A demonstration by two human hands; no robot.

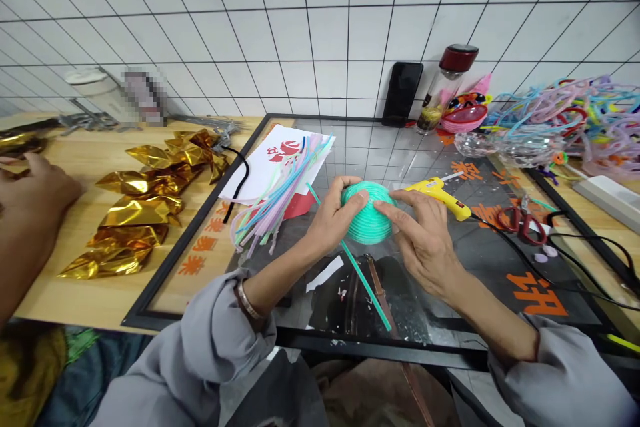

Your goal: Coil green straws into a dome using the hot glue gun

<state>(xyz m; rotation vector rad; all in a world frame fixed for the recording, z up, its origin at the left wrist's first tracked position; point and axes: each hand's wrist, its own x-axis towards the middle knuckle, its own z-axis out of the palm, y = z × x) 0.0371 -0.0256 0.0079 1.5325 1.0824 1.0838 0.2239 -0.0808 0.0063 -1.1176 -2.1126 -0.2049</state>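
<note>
A teal ball (367, 219), wound round with a fuzzy teal pipe cleaner, is held between both my hands above the glass-topped mat (450, 293). My left hand (333, 219) grips its left side, thumb pressed on top. My right hand (419, 232) covers its right side with fingers pressed on it. The loose end of the teal pipe cleaner (367, 290) trails down towards me. A yellow glue gun (440, 195) lies just behind my right hand.
A bundle of pastel pipe cleaners (280, 197) lies on white paper at the left. Gold foil pieces (145, 203) cover the wooden table, with another person's hand (35, 190) beside them. Red scissors (523, 223), a phone (401, 93), a jar (445, 90) and tangled pipe cleaners (570, 113) sit right.
</note>
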